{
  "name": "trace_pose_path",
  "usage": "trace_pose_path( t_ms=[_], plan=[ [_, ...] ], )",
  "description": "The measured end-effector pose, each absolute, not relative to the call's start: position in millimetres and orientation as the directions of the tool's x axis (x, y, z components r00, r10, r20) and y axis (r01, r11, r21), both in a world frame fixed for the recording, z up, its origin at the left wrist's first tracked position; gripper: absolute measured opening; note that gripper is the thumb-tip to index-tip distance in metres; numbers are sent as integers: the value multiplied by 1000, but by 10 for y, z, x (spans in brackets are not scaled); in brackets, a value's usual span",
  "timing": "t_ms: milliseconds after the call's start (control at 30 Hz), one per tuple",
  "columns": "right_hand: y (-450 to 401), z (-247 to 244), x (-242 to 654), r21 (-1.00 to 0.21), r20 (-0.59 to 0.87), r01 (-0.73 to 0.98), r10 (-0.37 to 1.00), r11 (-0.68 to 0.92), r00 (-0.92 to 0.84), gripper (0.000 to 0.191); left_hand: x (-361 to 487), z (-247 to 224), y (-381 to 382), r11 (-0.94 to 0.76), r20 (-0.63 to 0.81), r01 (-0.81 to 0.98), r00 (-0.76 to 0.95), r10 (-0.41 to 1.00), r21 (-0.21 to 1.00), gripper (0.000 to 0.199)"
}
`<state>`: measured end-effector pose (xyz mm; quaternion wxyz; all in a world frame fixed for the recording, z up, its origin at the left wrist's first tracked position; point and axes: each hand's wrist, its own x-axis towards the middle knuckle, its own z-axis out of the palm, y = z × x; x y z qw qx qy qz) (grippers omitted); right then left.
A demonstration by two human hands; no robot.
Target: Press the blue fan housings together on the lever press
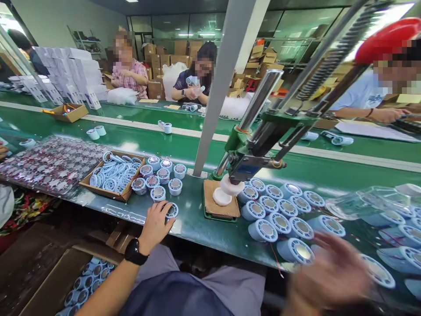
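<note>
My left hand (157,223), with a black watch on its wrist, curls its thumb and fingers around a light-blue round housing (172,211) that stands on the green bench. Just beyond it is a group of similar housings (158,193) with silvery discs on top and thin red wires. My right hand (332,274) is smeared by motion over the front of a larger group of housings (281,223) on the right; its fingers cannot be made out clearly. Between the hands stands a hand press (253,162), its white round pad above a white ring (222,197) on a brown base board.
A carton of blue rings (115,175) lies left, beside a sheet of wired discs (55,164). A clear plastic bottle (371,202) lies across housings at right. A grey post (226,87) rises behind the press. Below left, a box holds housings (88,278). People work across the belt.
</note>
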<state>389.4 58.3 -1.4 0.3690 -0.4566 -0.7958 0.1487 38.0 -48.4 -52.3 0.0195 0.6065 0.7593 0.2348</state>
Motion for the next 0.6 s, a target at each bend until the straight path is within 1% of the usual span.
trace_pose_path(
  t_ms=[33,67,100,133,167,200,267,367,433,500,533,600],
  plan=[
    [538,-37,3495,-598,537,565,808,568,-244,48,372,-527,-476,150,265,915,-261,928,375,37],
    [521,-60,3065,-614,565,475,771,631,-294,44,363,-532,-468,139,275,919,-251,928,370,37],
    [540,-78,2631,-602,558,422,735,679,-387,43,351,-539,-463,119,286,924,-233,929,364,38],
    [592,-92,2225,-600,522,398,717,694,-463,46,337,-547,-462,93,299,929,-209,931,359,39],
    [665,-101,1875,-599,430,410,709,687,-560,54,323,-556,-466,64,312,932,-184,932,357,40],
    [745,-106,1600,-595,362,423,697,683,-619,57,309,-568,-476,38,327,933,-163,931,357,42],
    [862,-122,1309,-594,275,444,688,671,-672,55,288,-594,-516,8,359,931,-149,922,365,43],
    [803,-222,1458,-602,271,441,689,666,-672,39,287,-639,-606,11,405,921,-183,896,391,41],
    [632,-346,1808,-607,280,430,686,669,-672,33,309,-660,-657,26,417,913,-211,884,407,41],
    [432,-476,2224,-625,329,396,687,673,-648,27,343,-664,-679,45,409,908,-231,883,415,42],
    [339,-529,2421,-640,365,376,696,670,-619,25,361,-661,-677,55,399,908,-237,886,415,42],
    [187,-599,2738,-673,438,350,732,652,-521,30,397,-651,-648,65,375,910,-233,897,410,43]
  ],
)
